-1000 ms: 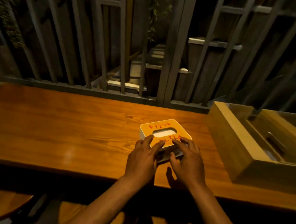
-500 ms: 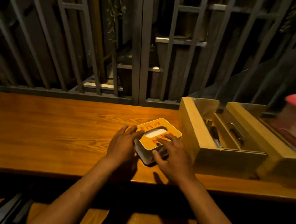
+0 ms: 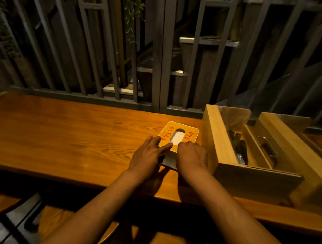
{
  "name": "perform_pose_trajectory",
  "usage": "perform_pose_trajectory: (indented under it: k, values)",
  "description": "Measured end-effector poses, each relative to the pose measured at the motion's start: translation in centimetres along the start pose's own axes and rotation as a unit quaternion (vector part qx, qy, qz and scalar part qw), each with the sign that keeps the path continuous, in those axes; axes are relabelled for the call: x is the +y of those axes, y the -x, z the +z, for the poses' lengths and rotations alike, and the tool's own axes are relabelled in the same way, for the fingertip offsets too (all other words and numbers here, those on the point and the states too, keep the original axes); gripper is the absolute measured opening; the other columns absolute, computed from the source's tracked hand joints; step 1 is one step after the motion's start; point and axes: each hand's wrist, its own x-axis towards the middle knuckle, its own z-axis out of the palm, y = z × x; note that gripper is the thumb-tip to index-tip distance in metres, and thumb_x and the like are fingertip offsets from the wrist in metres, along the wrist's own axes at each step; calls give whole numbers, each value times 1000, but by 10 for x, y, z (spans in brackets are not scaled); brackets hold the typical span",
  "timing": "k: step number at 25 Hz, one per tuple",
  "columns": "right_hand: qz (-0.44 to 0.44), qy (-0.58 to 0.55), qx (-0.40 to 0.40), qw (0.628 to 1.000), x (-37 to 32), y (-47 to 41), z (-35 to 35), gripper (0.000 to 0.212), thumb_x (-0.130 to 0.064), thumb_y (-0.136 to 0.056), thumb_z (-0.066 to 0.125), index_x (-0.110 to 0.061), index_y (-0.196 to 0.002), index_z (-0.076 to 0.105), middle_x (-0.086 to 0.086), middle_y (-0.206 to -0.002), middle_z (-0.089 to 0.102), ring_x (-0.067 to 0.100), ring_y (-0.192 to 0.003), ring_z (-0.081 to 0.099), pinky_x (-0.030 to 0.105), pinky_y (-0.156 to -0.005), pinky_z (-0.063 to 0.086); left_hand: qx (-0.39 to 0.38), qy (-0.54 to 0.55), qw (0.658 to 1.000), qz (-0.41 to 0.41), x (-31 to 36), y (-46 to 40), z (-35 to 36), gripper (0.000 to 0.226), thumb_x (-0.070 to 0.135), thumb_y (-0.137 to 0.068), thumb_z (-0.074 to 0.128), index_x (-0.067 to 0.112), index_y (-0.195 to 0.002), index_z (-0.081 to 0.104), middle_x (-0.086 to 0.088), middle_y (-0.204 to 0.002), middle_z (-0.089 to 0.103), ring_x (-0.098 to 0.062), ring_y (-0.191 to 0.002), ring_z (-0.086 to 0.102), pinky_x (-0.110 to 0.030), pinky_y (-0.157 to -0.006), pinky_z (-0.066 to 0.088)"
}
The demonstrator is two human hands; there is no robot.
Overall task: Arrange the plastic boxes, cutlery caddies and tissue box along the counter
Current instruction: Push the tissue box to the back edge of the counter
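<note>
- The tissue box (image 3: 178,136) is sitting on the wooden counter (image 3: 65,133), just beside the left wall of the nearer cutlery caddy (image 3: 227,142); whether box and caddy are touching cannot be told from this angle.
- The person's left hand (image 3: 148,156) is lying flat over the box's near left corner, fingers spread and extended onto the lid, pressing rather than closing around anything.
- The right hand (image 3: 191,157) is resting on the near right part of the box with its fingers curled over the top edge; it is bearing on the box but not gripping it fully.
- Judging by the pose, the step in hand is the placing of the tissue box: both hands are steering it across the counter and squaring it next to the caddy.
- A second wooden caddy (image 3: 291,142) is standing to the right of the first, partly out of frame.
- The next move probably calls for a light push to line the box up parallel with the caddy's side, then letting go without knocking it askew. No plastic boxes are showing here.
</note>
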Motion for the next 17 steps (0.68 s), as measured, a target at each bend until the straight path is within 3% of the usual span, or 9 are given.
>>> perform_pose_trajectory:
  k: [3, 8, 12, 17]
  values:
    - [29, 34, -24, 999, 5, -29, 6, 37, -23, -90, 57, -13, -126, 55, 14, -125, 59, 34, -119, 53, 56, -107, 32, -31, 0, 1000, -3, 10, -28, 13, 66, 31, -95, 55, 39, -151, 21, -12, -156, 26, -32, -137, 35, -39, -98, 45]
    - [50, 99, -58, 992, 18, -97, 20, 54, -30, -88, 60, -11, -136, 45, 12, -134, 54, 37, -128, 46, 63, -111, 17, -51, -22, 998, -10, 10, -94, 38, 89, 47, -83, 70, 38, -151, 14, -12, -148, 32, -32, -118, 51, -38, -84, 52]
    - [50, 140, -95, 984, 27, -146, 36, 80, -39, -89, 58, -13, -150, 15, 13, -154, 33, 43, -140, 29, 64, -114, 11, -61, -33, 997, -15, -1, -144, 54, 85, 46, -87, 65, 38, -151, 10, -13, -150, 29, -34, -116, 52, -42, -85, 51]
    - [44, 185, -101, 977, 40, -196, 49, 82, -44, -91, 52, -13, -152, 6, 13, -159, 22, 43, -142, 25, 63, -115, 9, -61, -17, 998, -23, -9, -193, 74, 81, 46, -89, 62, 40, -151, 9, -13, -151, 27, -35, -117, 52, -47, -90, 51]
